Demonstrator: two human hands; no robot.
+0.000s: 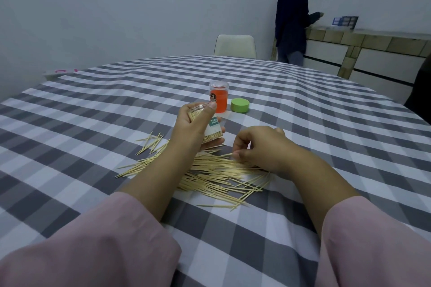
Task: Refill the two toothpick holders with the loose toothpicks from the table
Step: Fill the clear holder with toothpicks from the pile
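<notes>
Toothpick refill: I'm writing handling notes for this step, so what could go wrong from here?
The clear holder sits tilted in the left hand, so toothpicks inside might slide out. The right hand pinches at a crisscrossed toothpick pile; it may drag strays along or scatter them.

A single head-worn camera looks forward and down from above the person's own arms, close over the left hand (193, 123) and right hand (258, 147) (wide-angle, so the table (93, 123) edge bows), with the wall (116, 7) well beyond them.
</notes>
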